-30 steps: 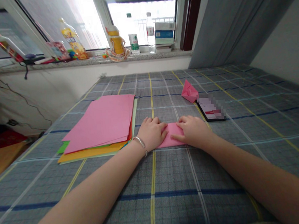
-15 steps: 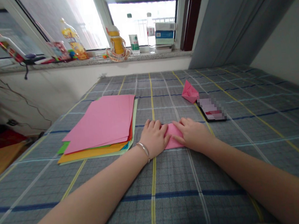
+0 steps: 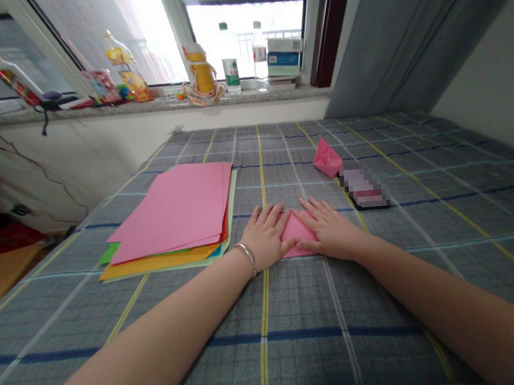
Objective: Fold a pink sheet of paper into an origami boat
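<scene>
A small folded piece of pink paper (image 3: 297,232) lies flat on the checked cloth in front of me, its side parts hidden under my fingers. My left hand (image 3: 267,234), with a silver bangle at the wrist, rests on the paper's left side, fingers stretched out. On the right side, my right hand (image 3: 331,229) lies flat with its fingers spread. The two thumbs point toward each other near the paper's lower edge. Both hands press from above rather than grip.
A stack of coloured paper (image 3: 173,211), pink on top, lies to the left. A folded pink paper shape (image 3: 327,158) sits beyond my right hand, touching or close to a phone (image 3: 364,187). Bottles (image 3: 259,59) and boxes (image 3: 283,60) stand on the windowsill (image 3: 249,98).
The fingers of both hands have straightened and spread flatter over the pink paper. Its upper edge now shows as a peak between them. The other things have stayed put.
</scene>
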Action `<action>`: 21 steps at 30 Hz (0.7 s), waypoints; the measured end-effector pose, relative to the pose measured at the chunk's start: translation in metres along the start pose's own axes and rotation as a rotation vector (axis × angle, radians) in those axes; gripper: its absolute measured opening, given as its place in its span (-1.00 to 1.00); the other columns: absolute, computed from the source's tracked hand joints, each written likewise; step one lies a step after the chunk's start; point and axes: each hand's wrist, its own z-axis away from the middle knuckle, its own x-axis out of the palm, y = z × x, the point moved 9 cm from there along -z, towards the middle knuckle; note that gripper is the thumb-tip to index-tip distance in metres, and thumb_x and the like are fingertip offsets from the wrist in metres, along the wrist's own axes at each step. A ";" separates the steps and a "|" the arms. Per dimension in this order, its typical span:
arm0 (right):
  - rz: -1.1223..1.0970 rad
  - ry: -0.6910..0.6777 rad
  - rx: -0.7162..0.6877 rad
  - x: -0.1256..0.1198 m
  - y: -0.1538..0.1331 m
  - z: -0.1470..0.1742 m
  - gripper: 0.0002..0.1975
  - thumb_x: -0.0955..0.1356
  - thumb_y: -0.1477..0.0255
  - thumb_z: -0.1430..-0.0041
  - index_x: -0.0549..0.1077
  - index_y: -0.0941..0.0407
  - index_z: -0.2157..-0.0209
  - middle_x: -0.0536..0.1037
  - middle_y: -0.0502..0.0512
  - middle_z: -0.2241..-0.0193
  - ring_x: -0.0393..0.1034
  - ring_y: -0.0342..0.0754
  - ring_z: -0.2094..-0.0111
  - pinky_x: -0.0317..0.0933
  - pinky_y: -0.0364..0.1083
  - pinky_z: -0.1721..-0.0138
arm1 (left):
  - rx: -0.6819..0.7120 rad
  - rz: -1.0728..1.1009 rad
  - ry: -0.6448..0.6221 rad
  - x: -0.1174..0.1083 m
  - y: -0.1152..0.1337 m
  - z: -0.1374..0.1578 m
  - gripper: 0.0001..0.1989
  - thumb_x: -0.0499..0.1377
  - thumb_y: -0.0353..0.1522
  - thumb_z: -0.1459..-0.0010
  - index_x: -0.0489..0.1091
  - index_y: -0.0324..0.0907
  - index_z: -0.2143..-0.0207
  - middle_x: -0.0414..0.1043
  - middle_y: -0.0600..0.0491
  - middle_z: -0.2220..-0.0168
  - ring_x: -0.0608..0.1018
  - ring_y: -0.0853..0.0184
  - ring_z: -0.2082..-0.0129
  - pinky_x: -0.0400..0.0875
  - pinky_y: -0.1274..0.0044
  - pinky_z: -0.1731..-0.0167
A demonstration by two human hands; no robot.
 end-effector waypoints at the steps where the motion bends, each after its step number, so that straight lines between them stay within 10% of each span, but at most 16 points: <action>1: -0.006 -0.004 -0.002 0.000 0.000 0.000 -0.13 0.09 -0.16 -0.12 0.04 0.13 -0.29 -0.05 0.27 -0.31 -0.24 0.18 -0.32 -0.25 0.15 -0.26 | 0.006 0.006 -0.016 0.002 0.000 0.000 -0.35 -0.09 -0.03 -0.25 0.05 -0.21 -0.26 0.06 -0.12 -0.27 0.11 0.07 -0.26 -0.09 0.20 -0.21; 21: -0.029 -0.152 0.034 -0.001 0.018 0.004 0.04 0.29 -0.14 0.08 0.01 0.20 -0.29 -0.08 0.27 -0.31 -0.25 0.24 -0.31 -0.22 0.20 -0.26 | -0.026 -0.049 -0.227 -0.002 -0.029 0.018 -0.08 0.05 0.15 -0.02 0.05 -0.30 -0.25 -0.02 -0.25 -0.28 0.08 -0.04 -0.28 -0.17 0.09 -0.20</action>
